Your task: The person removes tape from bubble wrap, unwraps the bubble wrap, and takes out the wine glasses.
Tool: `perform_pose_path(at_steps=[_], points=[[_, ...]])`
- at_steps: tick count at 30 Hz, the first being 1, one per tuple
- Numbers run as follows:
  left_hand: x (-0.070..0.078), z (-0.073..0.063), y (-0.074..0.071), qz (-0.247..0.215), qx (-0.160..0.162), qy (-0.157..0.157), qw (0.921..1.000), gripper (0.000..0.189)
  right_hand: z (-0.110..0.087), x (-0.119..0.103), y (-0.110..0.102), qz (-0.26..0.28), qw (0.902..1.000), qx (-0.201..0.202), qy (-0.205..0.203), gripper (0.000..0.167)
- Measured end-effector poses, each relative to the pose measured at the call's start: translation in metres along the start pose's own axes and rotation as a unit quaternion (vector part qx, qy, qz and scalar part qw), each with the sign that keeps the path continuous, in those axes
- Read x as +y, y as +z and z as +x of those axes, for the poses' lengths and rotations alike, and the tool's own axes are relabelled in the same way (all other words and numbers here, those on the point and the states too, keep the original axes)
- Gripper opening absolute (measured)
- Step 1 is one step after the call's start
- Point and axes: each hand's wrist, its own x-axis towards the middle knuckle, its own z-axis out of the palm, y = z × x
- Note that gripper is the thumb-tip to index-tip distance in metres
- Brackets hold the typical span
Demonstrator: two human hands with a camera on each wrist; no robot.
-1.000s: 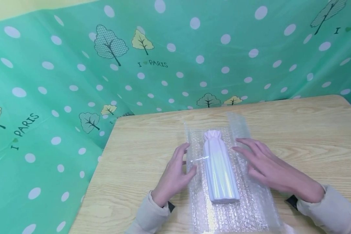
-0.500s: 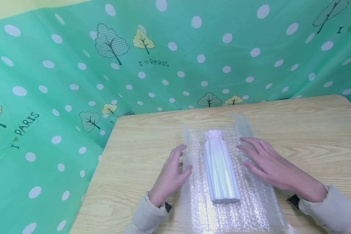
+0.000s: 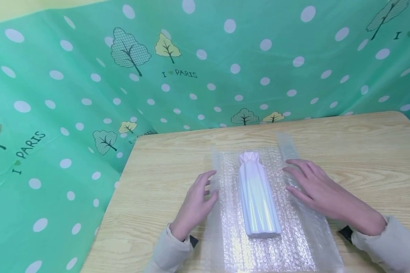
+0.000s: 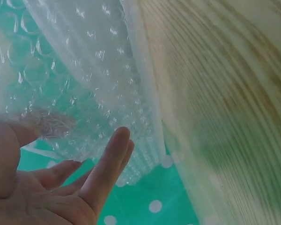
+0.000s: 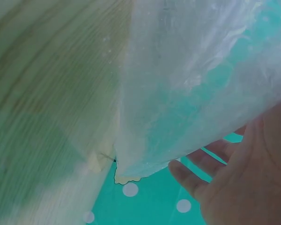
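A pearly white, fluted vase with a pinkish gathered neck lies on its side, neck pointing away. Under it a clear bubble wrap sheet is spread, its two long sides raised or folded as loose flaps. My left hand is at the left flap, fingers spread and loosely bent. The left wrist view shows the fingertips right at the bubble wrap. Over the right flap rests my right hand, fingers extended and apart. Neither hand touches the vase.
The wood-grain table extends on both sides of the wrap. A green polka-dot cloth with tree prints hangs behind the table and on its left. Pale sleeves cover both forearms.
Both hands have moved outward, away from the vase, and the side flaps have spread wider with them. The vase stays in place.
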Motion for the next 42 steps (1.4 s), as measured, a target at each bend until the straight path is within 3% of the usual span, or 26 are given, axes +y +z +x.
perform_pose_path(at_steps=[9,15,29,37,42], points=[[-0.007,0.001,-0.007,0.004,0.002,0.008,1.0000,0.057,0.000,0.006,-0.001,-0.010,0.9999,0.000,0.001,0.046],[-0.012,0.002,-0.011,0.020,0.007,0.014,0.9997,0.055,0.000,0.008,-0.005,-0.016,0.9996,-0.013,0.018,0.058],[-0.021,0.007,-0.016,0.033,-0.007,-0.029,0.9990,0.059,-0.007,0.019,-0.010,0.013,0.9977,-0.049,0.046,0.067],[-0.025,0.009,-0.017,0.038,-0.007,-0.025,0.9989,0.058,-0.011,0.033,-0.014,0.004,0.9991,-0.030,0.029,0.073],[-0.027,0.009,-0.017,0.041,-0.006,-0.035,0.9986,0.058,-0.011,0.033,-0.025,0.070,0.9853,-0.102,0.118,0.065]])
